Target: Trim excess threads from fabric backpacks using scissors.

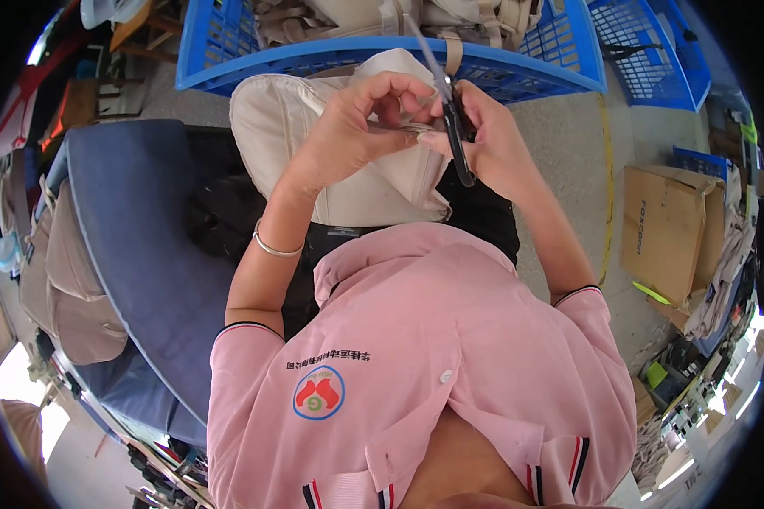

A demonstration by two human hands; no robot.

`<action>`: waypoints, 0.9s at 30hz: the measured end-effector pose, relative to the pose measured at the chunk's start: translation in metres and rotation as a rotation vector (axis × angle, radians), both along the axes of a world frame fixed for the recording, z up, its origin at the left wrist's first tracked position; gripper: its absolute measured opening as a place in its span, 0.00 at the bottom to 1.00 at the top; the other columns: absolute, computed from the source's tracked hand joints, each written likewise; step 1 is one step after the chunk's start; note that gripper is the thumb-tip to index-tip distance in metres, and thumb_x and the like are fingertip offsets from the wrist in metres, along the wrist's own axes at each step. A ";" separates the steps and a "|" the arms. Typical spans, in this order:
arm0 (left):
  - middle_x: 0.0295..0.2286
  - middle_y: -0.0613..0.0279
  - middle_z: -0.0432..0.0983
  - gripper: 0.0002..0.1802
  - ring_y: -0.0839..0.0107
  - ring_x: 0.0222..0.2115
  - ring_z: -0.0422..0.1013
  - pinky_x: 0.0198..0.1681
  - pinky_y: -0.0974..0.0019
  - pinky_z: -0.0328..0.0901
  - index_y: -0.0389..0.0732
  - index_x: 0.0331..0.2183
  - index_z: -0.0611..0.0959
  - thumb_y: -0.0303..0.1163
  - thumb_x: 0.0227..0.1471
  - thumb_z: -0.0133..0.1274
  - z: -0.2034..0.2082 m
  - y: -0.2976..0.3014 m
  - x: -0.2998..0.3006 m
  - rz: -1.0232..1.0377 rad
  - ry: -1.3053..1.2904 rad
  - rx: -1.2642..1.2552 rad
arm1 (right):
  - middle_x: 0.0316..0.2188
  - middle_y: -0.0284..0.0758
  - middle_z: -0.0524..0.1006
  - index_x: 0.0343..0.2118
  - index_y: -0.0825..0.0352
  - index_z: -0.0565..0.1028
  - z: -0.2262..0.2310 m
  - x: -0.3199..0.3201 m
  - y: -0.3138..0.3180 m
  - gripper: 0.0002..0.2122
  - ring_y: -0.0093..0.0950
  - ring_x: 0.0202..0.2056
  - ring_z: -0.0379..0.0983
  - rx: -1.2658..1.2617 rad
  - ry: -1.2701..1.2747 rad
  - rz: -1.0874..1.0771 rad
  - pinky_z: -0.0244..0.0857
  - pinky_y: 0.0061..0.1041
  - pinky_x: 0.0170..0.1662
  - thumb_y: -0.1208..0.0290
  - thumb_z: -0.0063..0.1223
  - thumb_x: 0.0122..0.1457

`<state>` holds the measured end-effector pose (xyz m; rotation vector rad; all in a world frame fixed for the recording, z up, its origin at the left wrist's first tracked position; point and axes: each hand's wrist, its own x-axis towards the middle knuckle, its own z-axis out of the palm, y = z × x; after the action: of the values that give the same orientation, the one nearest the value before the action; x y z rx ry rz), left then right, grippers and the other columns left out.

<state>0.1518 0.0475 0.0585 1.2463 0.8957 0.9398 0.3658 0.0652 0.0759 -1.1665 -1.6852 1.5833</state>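
Observation:
A beige fabric bag (pixel 348 199) lies across my lap. My left hand (pixel 367 119) is closed in a pinch on its seam edge, near the bag's upper middle. My right hand (pixel 491 142) is wrapped round a pair of scissors (pixel 457 127) with black handles. The metal blades slant up and away, past the blue basket's near rim. The right thumb and the left fingertips meet at the same bit of bag edge. What exactly is pinched there is partly hidden by the fingers.
A blue plastic basket (pixel 314 61) full of beige fabric pieces stands just ahead, with another blue basket (pixel 654 55) at far right. On the right is a cardboard box (pixel 666 229). A dark blue padded surface (pixel 140 220) curves along my left, beside beige bags (pixel 81 284).

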 end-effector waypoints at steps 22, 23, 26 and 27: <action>0.31 0.68 0.78 0.18 0.70 0.36 0.69 0.43 0.67 0.65 0.44 0.35 0.85 0.30 0.37 0.71 -0.019 -0.013 -0.007 0.329 0.579 0.406 | 0.29 0.40 0.72 0.35 0.69 0.70 0.041 0.071 0.015 0.30 0.42 0.31 0.72 0.533 -0.729 0.316 0.66 0.38 0.34 0.45 0.69 0.45; 0.31 0.68 0.78 0.18 0.70 0.36 0.69 0.43 0.67 0.65 0.44 0.35 0.85 0.30 0.37 0.71 -0.018 -0.014 -0.006 0.331 0.576 0.405 | 0.32 0.41 0.73 0.36 0.70 0.70 0.045 0.070 0.018 0.31 0.44 0.34 0.73 0.532 -0.778 0.384 0.66 0.40 0.36 0.44 0.68 0.46; 0.31 0.69 0.77 0.20 0.71 0.36 0.68 0.43 0.68 0.66 0.44 0.37 0.85 0.29 0.37 0.71 -0.014 -0.016 -0.004 0.331 0.530 0.387 | 0.34 0.43 0.73 0.37 0.70 0.70 0.050 0.069 0.024 0.32 0.46 0.36 0.73 0.539 -0.840 0.485 0.66 0.40 0.38 0.41 0.65 0.47; 0.31 0.69 0.77 0.20 0.71 0.36 0.68 0.43 0.68 0.65 0.45 0.37 0.85 0.30 0.37 0.71 -0.013 -0.017 -0.003 0.323 0.530 0.377 | 0.34 0.43 0.74 0.37 0.71 0.70 0.052 0.068 0.025 0.33 0.46 0.36 0.73 0.547 -0.853 0.516 0.66 0.39 0.38 0.40 0.64 0.47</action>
<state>0.1485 0.0307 0.0459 1.7542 1.4117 1.0852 0.4337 0.0904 0.1276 -1.2344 -2.9170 0.7330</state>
